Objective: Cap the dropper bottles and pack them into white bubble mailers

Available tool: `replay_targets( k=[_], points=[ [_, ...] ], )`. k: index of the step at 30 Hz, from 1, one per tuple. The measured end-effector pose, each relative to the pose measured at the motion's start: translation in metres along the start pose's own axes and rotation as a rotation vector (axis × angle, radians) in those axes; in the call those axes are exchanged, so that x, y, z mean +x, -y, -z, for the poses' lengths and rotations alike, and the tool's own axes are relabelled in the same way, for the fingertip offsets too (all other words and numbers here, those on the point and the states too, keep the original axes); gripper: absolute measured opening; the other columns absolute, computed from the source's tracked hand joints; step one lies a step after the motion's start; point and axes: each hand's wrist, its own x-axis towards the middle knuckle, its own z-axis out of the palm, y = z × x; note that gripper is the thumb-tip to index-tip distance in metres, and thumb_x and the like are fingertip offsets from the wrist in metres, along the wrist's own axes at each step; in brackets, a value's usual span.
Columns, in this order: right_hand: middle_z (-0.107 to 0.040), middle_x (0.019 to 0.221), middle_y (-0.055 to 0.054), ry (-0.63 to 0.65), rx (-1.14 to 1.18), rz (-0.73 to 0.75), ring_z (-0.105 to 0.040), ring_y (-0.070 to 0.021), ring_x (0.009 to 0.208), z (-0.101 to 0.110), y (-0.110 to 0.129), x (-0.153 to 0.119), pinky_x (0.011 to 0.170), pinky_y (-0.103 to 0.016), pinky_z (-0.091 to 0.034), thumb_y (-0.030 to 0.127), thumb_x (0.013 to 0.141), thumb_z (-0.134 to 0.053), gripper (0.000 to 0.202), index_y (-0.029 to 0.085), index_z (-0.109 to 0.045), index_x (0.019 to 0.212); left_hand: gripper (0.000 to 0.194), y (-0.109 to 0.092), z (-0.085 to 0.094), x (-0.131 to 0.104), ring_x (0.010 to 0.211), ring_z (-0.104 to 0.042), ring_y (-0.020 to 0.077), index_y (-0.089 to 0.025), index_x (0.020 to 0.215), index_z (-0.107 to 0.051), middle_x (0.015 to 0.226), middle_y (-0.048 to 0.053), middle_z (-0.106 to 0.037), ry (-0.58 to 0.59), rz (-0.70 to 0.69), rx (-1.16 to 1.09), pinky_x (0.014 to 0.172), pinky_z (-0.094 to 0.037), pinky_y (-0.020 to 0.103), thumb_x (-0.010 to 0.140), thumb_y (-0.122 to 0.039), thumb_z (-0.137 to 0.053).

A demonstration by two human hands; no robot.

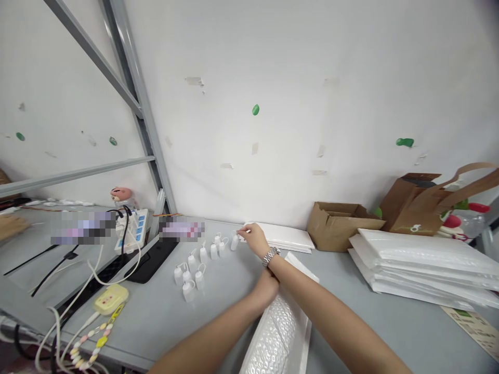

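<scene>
My right hand [254, 239], with a metal watch on its wrist, reaches forward and pinches the top of a small white bottle [234, 243] on the grey table. Below that wrist, my left hand [267, 291] rests at the left edge of a white bubble mailer [278, 332]; its fingers are hidden behind the right forearm. Several more small bottles with looped caps [200, 277] stand upright in a loose group to the left of my hands.
Flat white mailers [290, 237] lie by the wall. To the right are a cardboard box [335, 228], a brown paper bag [413, 208] and a mailer stack [421, 265]. At left are a power strip [134, 228], cables, a black object [154, 259] and a yellow case [111, 299].
</scene>
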Motion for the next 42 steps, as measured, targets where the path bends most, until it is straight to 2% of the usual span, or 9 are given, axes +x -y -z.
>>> replay_targets(
  k=[3, 6, 11, 15, 18, 22, 31, 37, 42],
  points=[
    [-0.059, 0.076, -0.003, -0.081, 0.033, 0.038, -0.056, -0.0163, 0.069, 0.026, -0.006, -0.014, 0.069, -0.029, -0.043, 0.021, 0.072, -0.061, 0.012, 0.019, -0.062, 0.06, 0.02, -0.003, 0.001, -0.002, 0.076, -0.06, 0.0178, -0.013, 0.081, -0.063, 0.082, 0.003, -0.065, 0.077, 0.048, 0.034, 0.073, -0.047, 0.035, 0.081, -0.032, -0.059],
    [-0.057, 0.077, -0.002, -0.156, 0.081, 0.066, -0.055, -0.016, 0.069, 0.063, -0.014, -0.038, 0.068, -0.029, -0.044, 0.029, 0.074, -0.06, 0.013, 0.019, -0.06, 0.065, 0.033, -0.005, 0.002, -0.004, 0.056, -0.052, 0.0158, -0.014, 0.053, -0.059, 0.052, -0.001, -0.056, 0.108, 0.089, 0.039, 0.061, -0.039, 0.03, 0.073, -0.04, -0.062],
    [-0.056, 0.061, 0.001, -0.322, 0.161, -0.012, -0.054, -0.0158, 0.057, 0.127, -0.035, -0.082, 0.061, -0.03, -0.045, 0.045, 0.076, -0.058, 0.026, 0.019, -0.057, 0.072, 0.04, -0.007, 0.004, -0.009, 0.051, -0.044, 0.0136, -0.015, 0.053, -0.059, 0.047, -0.003, -0.048, 0.13, 0.138, 0.024, 0.054, -0.029, 0.026, 0.062, -0.054, -0.063],
    [-0.058, 0.056, 0.001, -0.469, 0.223, -0.106, -0.056, -0.0164, 0.058, 0.153, -0.052, -0.105, 0.062, -0.031, -0.045, 0.047, 0.074, -0.059, 0.028, 0.019, -0.056, 0.072, 0.046, -0.011, 0.002, -0.012, 0.05, -0.041, 0.0126, -0.015, 0.053, -0.058, 0.047, -0.004, -0.047, 0.153, 0.176, 0.01, 0.053, -0.027, 0.025, 0.057, -0.061, -0.064],
    [-0.06, 0.054, 0.001, -0.507, 0.295, -0.166, -0.057, -0.0165, 0.056, 0.154, -0.059, -0.11, 0.061, -0.032, -0.047, 0.047, 0.068, -0.064, 0.029, 0.019, -0.057, 0.07, 0.048, -0.017, 0.0, -0.014, 0.052, -0.044, 0.0132, -0.014, 0.058, -0.062, 0.05, -0.003, -0.051, 0.186, 0.2, -0.01, 0.054, -0.029, 0.025, 0.056, -0.062, -0.064],
    [-0.064, 0.061, -0.002, -0.471, 0.448, -0.251, -0.06, -0.0158, 0.051, 0.146, -0.06, -0.108, 0.057, -0.033, -0.05, 0.046, 0.063, -0.068, 0.03, 0.017, -0.058, 0.064, 0.048, -0.024, -0.001, -0.017, 0.054, -0.046, 0.014, -0.014, 0.059, -0.064, 0.052, -0.002, -0.055, 0.209, 0.212, -0.029, 0.057, -0.033, 0.026, 0.055, -0.062, -0.066],
    [-0.065, 0.071, -0.002, -0.485, 0.692, -0.324, -0.057, -0.0107, 0.05, 0.149, -0.056, -0.111, 0.059, -0.028, -0.052, 0.036, 0.062, -0.069, 0.022, 0.017, -0.059, 0.065, 0.046, -0.023, -0.001, -0.018, 0.054, -0.048, 0.0148, -0.013, 0.065, -0.069, 0.052, -0.001, -0.057, 0.207, 0.215, -0.022, 0.056, -0.033, 0.025, 0.059, -0.059, -0.065],
    [-0.067, 0.068, -0.005, -0.391, 0.788, -0.435, -0.06, -0.0123, 0.051, 0.139, -0.059, -0.111, 0.058, -0.027, -0.053, 0.03, 0.059, -0.073, 0.019, 0.016, -0.06, 0.061, 0.047, -0.021, 0.0, -0.016, 0.055, -0.049, 0.0154, -0.013, 0.067, -0.069, 0.053, 0.0, -0.059, 0.184, 0.203, -0.012, 0.056, -0.034, 0.025, 0.06, -0.059, -0.065],
    [-0.064, 0.059, -0.004, -0.324, 0.834, -0.502, -0.06, -0.0121, 0.053, 0.142, -0.062, -0.11, 0.061, -0.027, -0.055, 0.022, 0.065, -0.068, 0.01, 0.016, -0.061, 0.061, 0.049, -0.026, -0.001, -0.019, 0.057, -0.05, 0.0161, -0.012, 0.071, -0.071, 0.054, 0.0, -0.06, 0.186, 0.195, -0.014, 0.057, -0.035, 0.026, 0.061, -0.059, -0.065]
  ],
)
